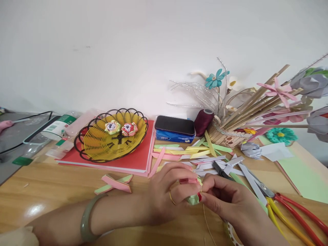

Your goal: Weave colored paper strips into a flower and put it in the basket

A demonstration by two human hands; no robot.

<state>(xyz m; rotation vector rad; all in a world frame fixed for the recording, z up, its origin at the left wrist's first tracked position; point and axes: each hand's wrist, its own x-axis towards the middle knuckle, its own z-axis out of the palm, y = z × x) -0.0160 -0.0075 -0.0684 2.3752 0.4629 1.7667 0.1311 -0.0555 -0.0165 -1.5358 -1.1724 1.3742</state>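
My left hand [166,193] and my right hand [228,201] meet over the wooden table [51,191] near its front edge. Both are closed on a small folded paper flower [193,191] of pink and pale green strips, pinched between the fingertips. A thin stick [206,218] runs down from under the flower toward me. My left wrist wears a pale green bangle [87,218], and a ring sits on one left finger. Most of the flower is hidden by my fingers.
A yellow and black wire basket [89,143] holds two finished paper flowers [120,128] on red card. Loose paper strips [189,153], folded pink strips [115,182], scissors [282,205], a phone on a tissue pack [174,130], a thread spool [203,121] and a vase of craft flowers [256,106] surround my hands.
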